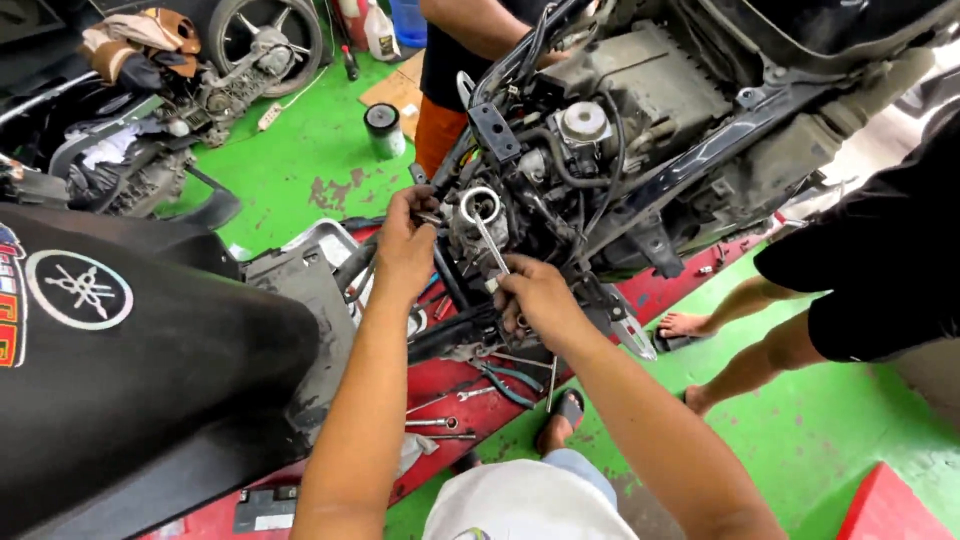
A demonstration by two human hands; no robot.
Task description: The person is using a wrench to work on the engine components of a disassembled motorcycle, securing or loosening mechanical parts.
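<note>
Wrench point(484, 222) work looks mid-way: right hand point(537, 295) grips the ring spanner on the stripped scooter engine point(560, 170), left hand point(405, 245) closed around a part beside it; 2 bystanders wait.

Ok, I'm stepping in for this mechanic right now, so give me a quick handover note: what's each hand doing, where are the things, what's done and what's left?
Right hand grips the shank of a ring spanner; its ring end sits on a fitting of the scooter engine.
Left hand is pressed against the engine's left side, beside the ring end, fingers on a part I cannot make out.
Body panels are off, the engine is exposed.
Spare tools lie on the red lift platform below.
Whether the fitting is loose or tight cannot be told; check it first.
Two other people stand close by.
</note>
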